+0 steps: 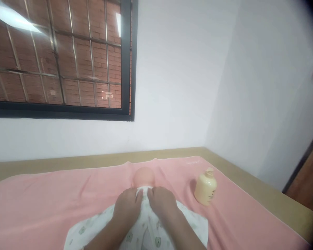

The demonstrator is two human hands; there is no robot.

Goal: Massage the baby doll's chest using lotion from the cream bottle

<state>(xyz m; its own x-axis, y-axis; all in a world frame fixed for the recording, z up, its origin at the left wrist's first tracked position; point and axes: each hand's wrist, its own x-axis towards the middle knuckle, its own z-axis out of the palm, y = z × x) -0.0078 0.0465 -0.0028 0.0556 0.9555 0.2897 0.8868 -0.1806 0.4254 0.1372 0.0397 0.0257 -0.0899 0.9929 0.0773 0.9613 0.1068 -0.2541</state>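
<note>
A baby doll lies on a pink sheet, its smooth bald head pointing away from me and no facial features showing. Over its body spreads a white baby gown with a small green print and overlapping edges down the middle. My left hand is closed on the gown's left side, just below the head. On the other side my right hand grips the gown at the same height. Both thumbs lie near the neckline, close together; the other fingers are mostly hidden. The doll's limbs are covered or out of sight.
A pale yellow pump bottle stands to the right of the doll. The pink sheet covers a tan surface that meets white walls. A dark-framed barred window is at the upper left, and something brown at the right edge.
</note>
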